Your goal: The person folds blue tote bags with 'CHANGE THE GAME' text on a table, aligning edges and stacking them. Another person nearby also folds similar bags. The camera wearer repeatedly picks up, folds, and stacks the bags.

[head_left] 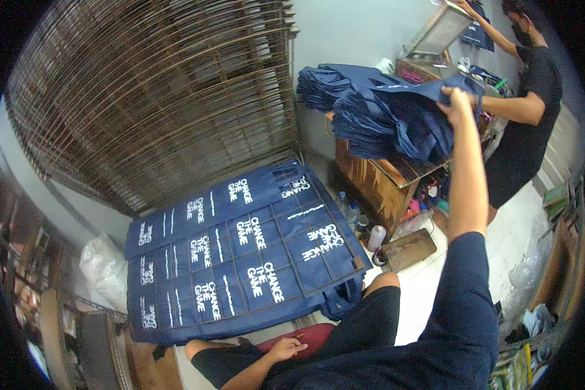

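Over the table [364,175], the right hand [458,105] has its fingers closed on a blue cloth [422,90] at the top of the pile [370,123]. The left hand [288,349], loosely open with nothing in it, is by the red seat [315,338].

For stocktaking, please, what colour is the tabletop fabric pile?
The fabric pile is dark blue in the head view.

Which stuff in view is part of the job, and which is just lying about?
Part of the job:
- navy fabric held in the right hand
- navy pile below it
- printed navy pieces, laid flat
- wire racks

Apparently just lying about:
- white bottle
- brown tray
- white plastic sack
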Demonstrator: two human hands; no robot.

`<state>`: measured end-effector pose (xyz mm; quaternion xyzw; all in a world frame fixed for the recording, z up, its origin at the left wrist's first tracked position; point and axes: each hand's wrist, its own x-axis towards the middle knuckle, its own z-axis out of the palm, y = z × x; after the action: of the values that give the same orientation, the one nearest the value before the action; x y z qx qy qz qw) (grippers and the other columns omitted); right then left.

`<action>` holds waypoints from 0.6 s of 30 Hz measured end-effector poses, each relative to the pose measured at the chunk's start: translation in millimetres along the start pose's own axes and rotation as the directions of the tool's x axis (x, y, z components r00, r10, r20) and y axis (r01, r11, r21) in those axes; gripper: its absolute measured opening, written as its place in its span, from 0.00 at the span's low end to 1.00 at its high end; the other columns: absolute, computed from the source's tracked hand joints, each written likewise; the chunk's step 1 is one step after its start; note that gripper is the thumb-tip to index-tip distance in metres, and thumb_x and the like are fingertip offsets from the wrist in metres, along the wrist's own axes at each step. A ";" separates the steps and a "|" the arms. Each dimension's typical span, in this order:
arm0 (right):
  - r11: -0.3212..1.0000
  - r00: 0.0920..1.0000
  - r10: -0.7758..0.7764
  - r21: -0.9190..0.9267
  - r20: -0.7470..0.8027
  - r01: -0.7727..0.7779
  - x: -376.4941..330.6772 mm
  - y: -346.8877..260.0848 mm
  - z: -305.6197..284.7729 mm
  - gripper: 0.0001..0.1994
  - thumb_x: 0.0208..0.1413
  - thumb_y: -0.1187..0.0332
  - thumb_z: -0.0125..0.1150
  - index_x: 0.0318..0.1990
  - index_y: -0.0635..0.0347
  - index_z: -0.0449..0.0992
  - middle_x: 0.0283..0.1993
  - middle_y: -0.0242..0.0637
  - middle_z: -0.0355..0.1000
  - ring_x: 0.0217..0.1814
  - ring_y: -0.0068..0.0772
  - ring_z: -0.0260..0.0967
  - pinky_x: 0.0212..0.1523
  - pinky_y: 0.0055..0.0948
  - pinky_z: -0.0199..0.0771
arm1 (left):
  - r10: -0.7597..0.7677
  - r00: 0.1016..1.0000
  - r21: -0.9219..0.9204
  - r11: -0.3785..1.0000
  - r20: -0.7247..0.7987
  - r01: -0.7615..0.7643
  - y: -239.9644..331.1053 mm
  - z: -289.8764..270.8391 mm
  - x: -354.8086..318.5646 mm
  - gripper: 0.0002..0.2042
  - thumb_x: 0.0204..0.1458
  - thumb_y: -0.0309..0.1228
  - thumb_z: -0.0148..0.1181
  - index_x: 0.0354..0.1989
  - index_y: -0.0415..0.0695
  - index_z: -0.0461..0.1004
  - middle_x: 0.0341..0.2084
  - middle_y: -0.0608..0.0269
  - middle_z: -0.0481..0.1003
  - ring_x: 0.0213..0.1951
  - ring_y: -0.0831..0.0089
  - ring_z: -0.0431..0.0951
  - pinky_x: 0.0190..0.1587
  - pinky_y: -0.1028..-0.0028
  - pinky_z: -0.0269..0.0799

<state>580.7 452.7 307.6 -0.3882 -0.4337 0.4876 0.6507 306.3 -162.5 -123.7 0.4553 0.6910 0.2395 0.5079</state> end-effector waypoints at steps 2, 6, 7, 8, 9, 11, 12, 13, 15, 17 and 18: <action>0.977 0.954 -0.097 -0.154 0.285 0.145 -12.8 -57.3 10.9 0.15 0.45 0.69 0.58 0.42 0.60 0.67 0.40 0.38 0.67 0.46 0.38 0.64 0.49 0.50 0.63 | 0.115 0.985 -0.022 0.993 -0.129 -0.119 17.9 2.7 -3.2 0.17 0.49 0.44 0.60 0.22 0.42 0.73 0.09 0.69 0.66 0.16 0.81 0.65 0.21 0.78 0.62; 0.783 0.773 -0.238 -0.354 0.588 0.511 -136.3 -168.7 51.4 0.08 0.41 0.68 0.59 0.31 0.54 0.68 0.31 0.30 0.63 0.35 0.25 0.61 0.36 0.29 0.61 | 0.308 0.833 -0.058 0.926 -0.460 -0.374 103.1 -14.5 -16.6 0.10 0.46 0.34 0.64 0.21 0.42 0.72 0.09 0.70 0.64 0.14 0.83 0.61 0.19 0.80 0.58; 0.611 0.701 -0.304 -0.433 0.645 0.663 -157.7 -153.8 80.5 0.09 0.40 0.69 0.59 0.31 0.56 0.69 0.28 0.28 0.62 0.35 0.24 0.61 0.38 0.27 0.62 | 0.453 0.672 0.082 0.858 -0.585 -0.507 111.7 -26.8 -24.8 0.09 0.45 0.32 0.65 0.21 0.42 0.73 0.10 0.70 0.65 0.14 0.84 0.60 0.18 0.79 0.57; 0.567 0.592 -0.412 -0.313 0.692 0.762 -189.5 -181.1 78.6 0.11 0.39 0.71 0.58 0.34 0.58 0.70 0.27 0.27 0.63 0.34 0.24 0.62 0.39 0.25 0.63 | 0.565 0.556 0.116 0.758 -0.610 -0.642 139.3 -41.0 -15.7 0.07 0.43 0.30 0.65 0.22 0.42 0.73 0.11 0.69 0.66 0.15 0.84 0.60 0.18 0.79 0.56; 0.559 0.569 -0.337 -0.327 0.750 0.762 -216.6 -194.6 83.4 0.13 0.38 0.72 0.57 0.36 0.60 0.70 0.30 0.29 0.65 0.35 0.24 0.63 0.40 0.25 0.63 | 0.553 0.546 0.049 0.729 -0.629 -0.683 160.9 -56.4 -14.6 0.06 0.43 0.29 0.66 0.23 0.42 0.74 0.12 0.69 0.67 0.15 0.85 0.61 0.18 0.80 0.57; 0.487 0.544 -0.137 -0.422 0.828 0.765 -219.7 -218.3 88.6 0.21 0.36 0.74 0.56 0.44 0.63 0.70 0.37 0.34 0.70 0.40 0.26 0.65 0.44 0.24 0.64 | 0.587 0.350 0.125 0.617 -0.730 -0.777 199.2 -90.9 -15.6 0.05 0.41 0.27 0.65 0.23 0.43 0.74 0.15 0.70 0.68 0.17 0.85 0.62 0.18 0.81 0.56; 0.482 0.504 -0.033 -0.428 0.863 0.765 -245.2 -226.1 96.2 0.28 0.33 0.75 0.55 0.51 0.63 0.69 0.42 0.35 0.71 0.44 0.27 0.66 0.46 0.23 0.63 | 0.588 0.249 0.151 0.547 -0.770 -0.823 223.6 -108.7 -18.9 0.06 0.41 0.27 0.64 0.26 0.42 0.74 0.16 0.70 0.68 0.18 0.84 0.62 0.20 0.81 0.56; 0.454 0.440 -0.005 -0.390 0.898 0.801 -267.2 -230.1 102.0 0.30 0.31 0.76 0.54 0.52 0.63 0.68 0.44 0.36 0.71 0.44 0.27 0.66 0.48 0.23 0.63 | 0.640 0.141 0.284 0.513 -0.755 -0.810 240.6 -131.5 -22.5 0.08 0.41 0.29 0.64 0.30 0.42 0.73 0.17 0.70 0.67 0.19 0.84 0.62 0.21 0.81 0.57; 0.374 0.310 0.116 -0.330 0.944 0.867 -302.7 -231.9 121.4 0.33 0.27 0.79 0.52 0.53 0.63 0.68 0.47 0.36 0.71 0.47 0.27 0.66 0.50 0.22 0.63 | 0.586 0.088 0.226 0.443 -0.806 -0.868 264.8 -166.9 -32.8 0.16 0.41 0.32 0.64 0.40 0.42 0.71 0.21 0.69 0.67 0.21 0.82 0.62 0.25 0.80 0.59; 0.370 0.154 0.299 -0.263 0.942 0.891 -308.8 -215.7 143.3 0.34 0.25 0.82 0.50 0.52 0.63 0.70 0.49 0.37 0.70 0.48 0.27 0.65 0.52 0.22 0.62 | 0.528 0.161 0.127 0.468 -0.834 -0.875 272.6 -194.4 -41.0 0.26 0.42 0.35 0.64 0.51 0.43 0.65 0.35 0.63 0.68 0.36 0.75 0.67 0.36 0.76 0.64; 0.408 0.189 0.362 -0.337 0.913 0.848 -327.6 -214.4 151.9 0.34 0.25 0.82 0.50 0.52 0.62 0.70 0.48 0.37 0.71 0.47 0.26 0.66 0.51 0.22 0.62 | 0.546 0.237 0.086 0.500 -0.803 -0.862 270.2 -208.0 -45.6 0.32 0.42 0.37 0.64 0.57 0.44 0.59 0.44 0.57 0.65 0.46 0.69 0.65 0.43 0.71 0.64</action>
<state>452.8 99.2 494.7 -0.1703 -0.9710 0.1655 0.0258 222.4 -47.7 189.5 0.4703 0.4791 0.7367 0.0806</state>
